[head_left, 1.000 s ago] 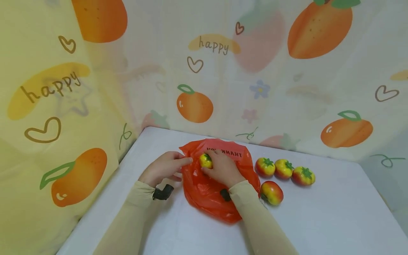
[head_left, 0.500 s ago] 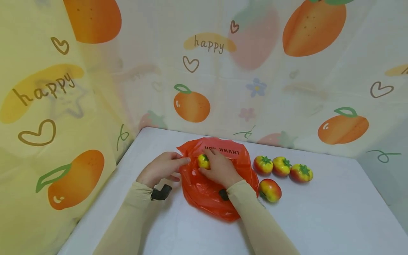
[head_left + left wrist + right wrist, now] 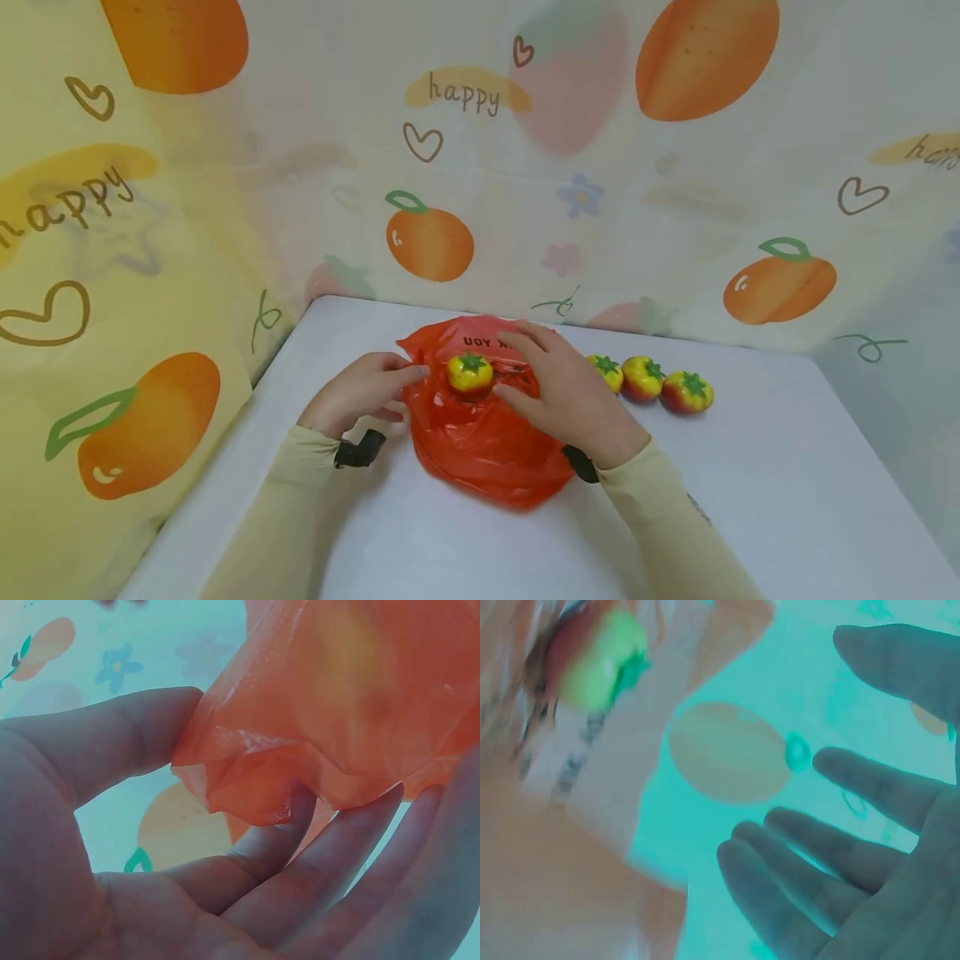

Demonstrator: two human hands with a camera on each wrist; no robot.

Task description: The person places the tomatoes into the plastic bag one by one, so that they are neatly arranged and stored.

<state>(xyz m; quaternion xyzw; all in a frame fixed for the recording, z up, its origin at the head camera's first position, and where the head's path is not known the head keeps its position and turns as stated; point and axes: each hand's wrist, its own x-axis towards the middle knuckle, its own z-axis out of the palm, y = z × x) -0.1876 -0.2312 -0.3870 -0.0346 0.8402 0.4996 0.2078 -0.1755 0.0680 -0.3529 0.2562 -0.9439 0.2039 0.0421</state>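
Observation:
A red-and-yellow toy fruit with a green leafy cap [image 3: 470,375] sits at the mouth of a red plastic bag [image 3: 487,458]. Beside the bag's left edge is my left hand [image 3: 360,396]; in the left wrist view its thumb and fingers hold the thin plastic [image 3: 255,780] between them. To the right of the fruit my right hand [image 3: 573,400] hovers over the bag with spread fingers and nothing in them. The right wrist view shows that hand [image 3: 870,855] apart from the blurred fruit [image 3: 592,664].
More such fruits stand in a row right of the bag: one [image 3: 606,373] partly behind my right hand, then a middle one [image 3: 643,379] and an outer one [image 3: 687,393]. The white table [image 3: 750,483] meets a fruit-printed cloth [image 3: 465,183] at the back and left.
My right hand has let go of the fruit at the bag's mouth and moved right, now covering the nearer loose fruit. My left hand stays by the bag's edge. The head view has shifted slightly.

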